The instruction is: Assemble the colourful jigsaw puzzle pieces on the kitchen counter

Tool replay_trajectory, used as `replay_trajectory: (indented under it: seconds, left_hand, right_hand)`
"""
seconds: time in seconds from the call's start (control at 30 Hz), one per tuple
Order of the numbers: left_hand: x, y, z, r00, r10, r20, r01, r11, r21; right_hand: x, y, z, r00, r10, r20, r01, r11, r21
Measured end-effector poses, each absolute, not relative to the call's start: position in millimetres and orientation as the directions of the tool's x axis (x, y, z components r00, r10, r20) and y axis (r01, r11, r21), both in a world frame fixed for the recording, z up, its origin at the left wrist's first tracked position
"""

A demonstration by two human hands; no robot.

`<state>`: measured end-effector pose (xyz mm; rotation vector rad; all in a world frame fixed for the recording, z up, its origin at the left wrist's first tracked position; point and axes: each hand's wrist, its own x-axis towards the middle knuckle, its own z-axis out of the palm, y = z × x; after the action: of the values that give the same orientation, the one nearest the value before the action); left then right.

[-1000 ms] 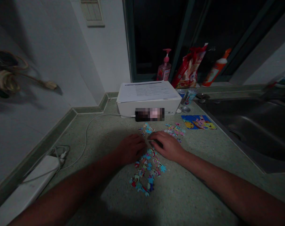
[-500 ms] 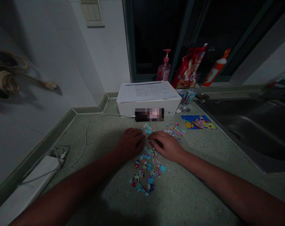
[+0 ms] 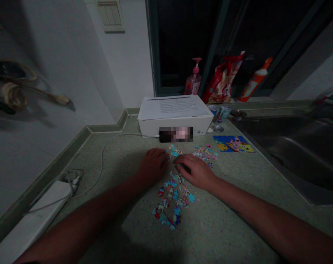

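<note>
My left hand [image 3: 154,164] and right hand [image 3: 197,171] curl low over the bench [image 3: 224,227]; whether either grips anything, I cannot tell. Loose jigsaw pieces [image 3: 175,195] lie at six and twelve o'clock from the gap between them, the SpongeBob card [image 3: 233,144] at my right hand's two o'clock.

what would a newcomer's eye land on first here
Probably the two bare hands, left hand and right hand, close together amid scattered colourful puzzle pieces on the green counter. Next, the bright blue-and-yellow picture card lying between the pieces and the sink. Behind, the red bag stands out against the dark window.
</note>
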<state>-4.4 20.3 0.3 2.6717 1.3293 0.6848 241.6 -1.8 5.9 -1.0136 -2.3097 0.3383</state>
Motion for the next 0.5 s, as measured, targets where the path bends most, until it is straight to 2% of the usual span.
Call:
replay_trajectory:
  seconds: [0.5]
  left_hand:
    - [-7.4,18.4,0.9,0.447,0.821,0.354,0.760,-0.558,0.333]
  right_hand:
    - [241.6,-1.8,6.9,-0.541,0.733,0.413,0.580,0.681,-0.448]
